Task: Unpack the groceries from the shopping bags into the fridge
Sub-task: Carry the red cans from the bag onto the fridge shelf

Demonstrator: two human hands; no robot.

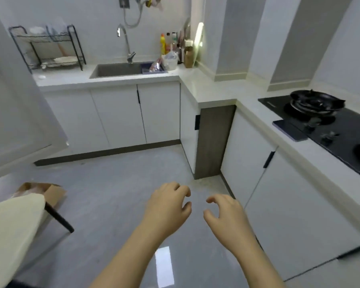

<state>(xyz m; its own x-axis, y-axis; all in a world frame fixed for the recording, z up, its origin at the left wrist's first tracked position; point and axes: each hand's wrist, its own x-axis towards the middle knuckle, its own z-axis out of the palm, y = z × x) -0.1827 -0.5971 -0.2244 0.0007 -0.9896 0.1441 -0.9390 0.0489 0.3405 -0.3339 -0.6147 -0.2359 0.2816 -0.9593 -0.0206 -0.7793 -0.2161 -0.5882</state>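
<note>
My left hand (pixel 168 206) and my right hand (pixel 224 213) hang side by side over the grey floor, low in the middle of the view. Their fingers are loosely curled and hold nothing. A brown paper bag (pixel 50 191) stands on the floor at the lower left, partly hidden behind a cream chair seat (pixel 13 229). The large white panel (pixel 15 113) at the left edge may be the fridge; I cannot tell.
White base cabinets (pixel 121 117) run along the back and right. A sink (pixel 121 69) with a tap, a black dish rack (pixel 48 48) and bottles (pixel 170 48) stand on the counter. A black hob (pixel 324 123) with a wok and a phone (pixel 289 129) lie at right.
</note>
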